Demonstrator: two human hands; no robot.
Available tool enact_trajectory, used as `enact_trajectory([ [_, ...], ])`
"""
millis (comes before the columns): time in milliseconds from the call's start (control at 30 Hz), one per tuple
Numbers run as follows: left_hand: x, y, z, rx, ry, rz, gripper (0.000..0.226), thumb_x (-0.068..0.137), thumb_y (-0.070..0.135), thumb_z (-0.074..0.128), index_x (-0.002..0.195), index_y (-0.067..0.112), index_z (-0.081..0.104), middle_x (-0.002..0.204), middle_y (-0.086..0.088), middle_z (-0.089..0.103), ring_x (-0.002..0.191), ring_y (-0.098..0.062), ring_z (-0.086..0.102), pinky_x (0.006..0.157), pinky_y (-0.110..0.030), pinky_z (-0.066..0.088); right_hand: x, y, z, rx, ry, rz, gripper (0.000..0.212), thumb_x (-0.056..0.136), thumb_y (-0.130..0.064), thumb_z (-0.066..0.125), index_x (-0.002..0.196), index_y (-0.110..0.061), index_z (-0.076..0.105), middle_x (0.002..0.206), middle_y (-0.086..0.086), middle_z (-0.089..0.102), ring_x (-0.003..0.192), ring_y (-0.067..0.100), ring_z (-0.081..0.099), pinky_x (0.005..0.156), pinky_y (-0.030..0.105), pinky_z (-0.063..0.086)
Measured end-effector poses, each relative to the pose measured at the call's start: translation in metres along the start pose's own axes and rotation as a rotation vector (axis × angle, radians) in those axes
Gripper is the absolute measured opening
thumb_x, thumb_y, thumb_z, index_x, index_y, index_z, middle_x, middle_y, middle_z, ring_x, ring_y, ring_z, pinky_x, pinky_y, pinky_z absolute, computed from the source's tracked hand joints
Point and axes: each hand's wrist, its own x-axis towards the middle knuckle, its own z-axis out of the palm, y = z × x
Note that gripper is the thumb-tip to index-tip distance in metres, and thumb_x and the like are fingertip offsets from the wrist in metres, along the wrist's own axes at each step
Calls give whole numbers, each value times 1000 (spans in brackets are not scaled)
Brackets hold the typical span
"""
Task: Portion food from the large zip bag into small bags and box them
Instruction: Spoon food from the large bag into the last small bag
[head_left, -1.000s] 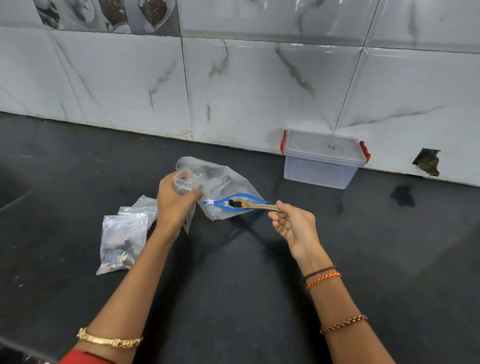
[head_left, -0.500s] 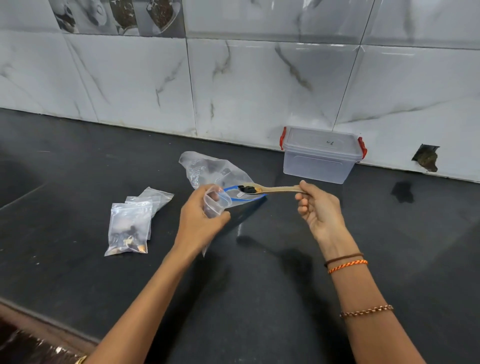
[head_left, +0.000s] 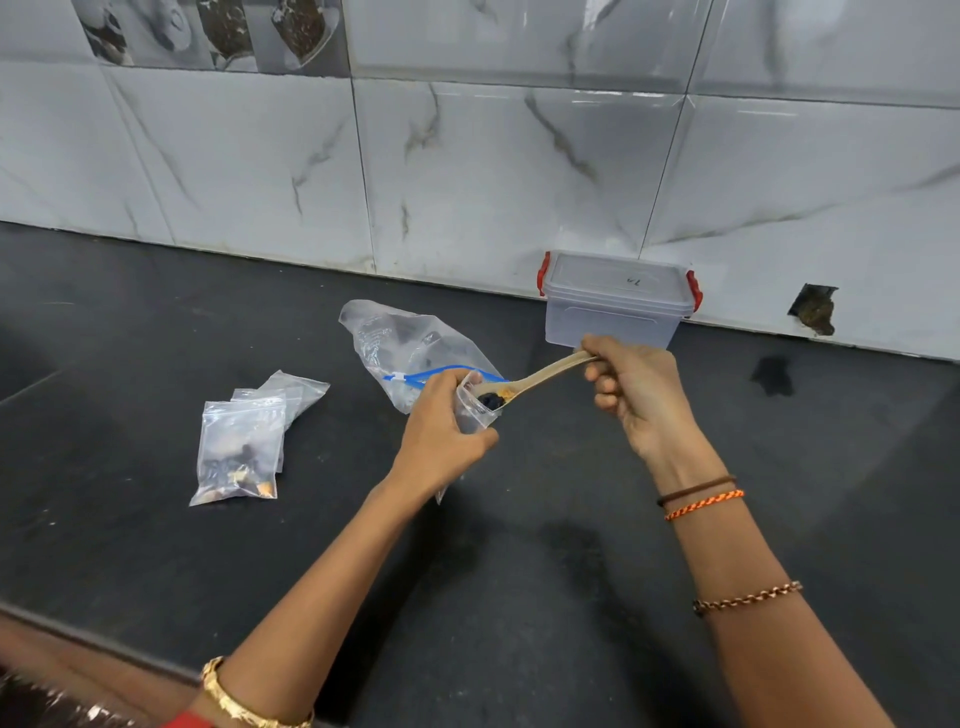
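My left hand grips a small clear bag and holds its mouth open above the black counter. My right hand holds a pale wooden spoon by the handle. The spoon's bowl, with dark and orange food on it, is tipped into the bag's mouth. Behind my left hand lies the large clear zip bag with a blue seal, holding a few dark pieces. A filled small bag lies flat at the left, on top of other small bags. A clear lidded box with red clips stands against the wall.
The black counter runs to a marble-tiled wall behind. Its front edge crosses the lower left. A dark smudge marks the counter right of the box, and a hole breaks the wall tile above it.
The spoon has come out of the large zip bag with food and moved into the small bag's mouth. My left hand has carried the small bag right, toward the spoon.
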Motion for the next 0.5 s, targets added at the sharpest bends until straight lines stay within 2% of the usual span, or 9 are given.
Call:
enact_trajectory([
  [133,3,1,7,-16,-17,6,47,70,-1,64,113,12,51,112,-6,55,95,-15,52,71,-4,36,-4,14,10,-261,-94,-238,18,91,-15,57,77,-6,64,52,-2,55,39,0,47,40,12,40],
  [200,4,0,9,-62,-25,-27,46,72,-2,62,113,15,50,111,-6,55,90,-13,51,69,-5,38,-4,20,12,-369,-119,-390,16,90,-14,58,75,-12,63,56,-2,57,42,0,51,43,12,43],
  [300,4,0,10,-140,-44,-47,44,72,-1,62,109,18,49,109,-5,56,88,-11,51,72,-12,41,-4,29,6,-554,-180,-786,11,87,-18,61,85,-9,68,65,-8,63,58,6,59,53,13,49],
  [400,4,1,11,-200,-73,-68,40,68,3,62,102,19,51,99,-3,57,85,-12,52,72,-16,42,-1,38,-5,-722,-223,-1260,31,88,-26,57,88,2,71,75,5,71,72,12,62,67,13,48],
  [500,2,-1,11,-240,-96,-92,37,62,11,58,96,24,52,89,3,57,79,-8,52,70,-17,42,1,47,-12,-818,-179,-1458,34,91,-23,53,85,5,71,76,10,72,64,17,66,65,20,52],
])
